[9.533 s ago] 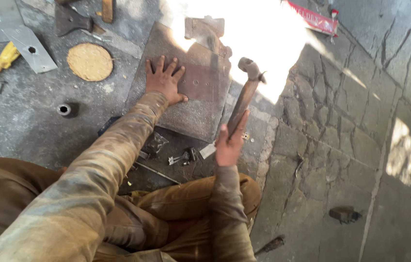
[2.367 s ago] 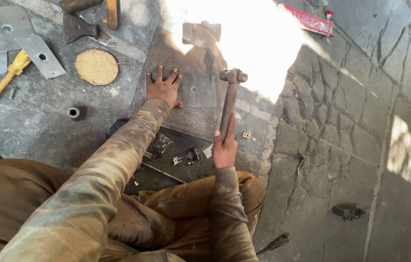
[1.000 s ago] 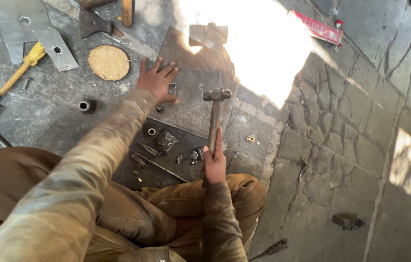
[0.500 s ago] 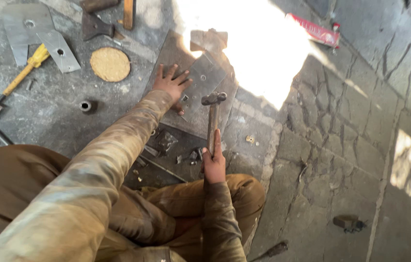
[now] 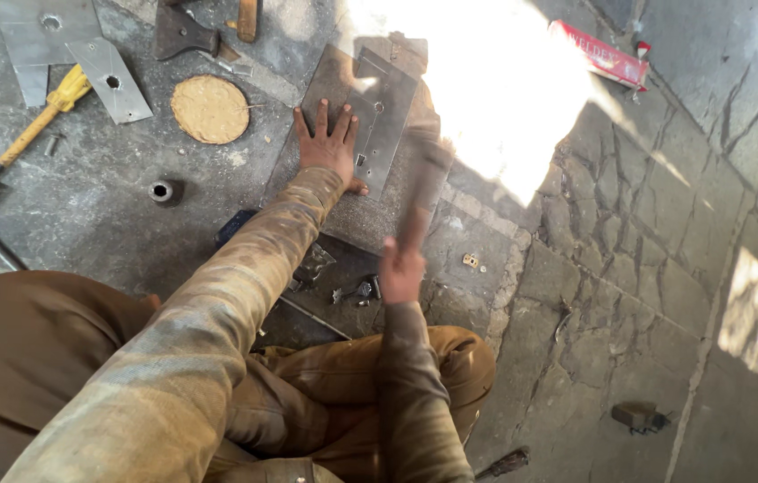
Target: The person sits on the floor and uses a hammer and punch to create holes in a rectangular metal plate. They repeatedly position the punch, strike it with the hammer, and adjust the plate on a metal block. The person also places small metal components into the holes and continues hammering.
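- Setting: grey stone floor (image 5: pixel 629 268), cracked, with a glaring sun patch at the far middle; the person sits on it, brown trousers at the near edge.
- Metal plate (image 5: pixel 379 112): flat on the floor, far of the person; grey, rectangular, with small holes and a slot; long axis running near to far, tilted slightly right; its far end lost in glare.
- Left hand (image 5: pixel 330 148): fingers spread wide, palm pressed on the plate's near left part; the nearer hand to the plate.
- Right hand (image 5: pixel 400 268): closed round a hammer (image 5: pixel 419 192), near and right of the plate; handle pointing far towards the plate; head blurred, its exact place unclear.
- Loose small metal parts (image 5: pixel 357 291): between the hands, near side.
- Far left: round wooden disc (image 5: pixel 210 109); yellow-handled tool (image 5: pixel 39 125); further grey plates (image 5: pixel 111 79).
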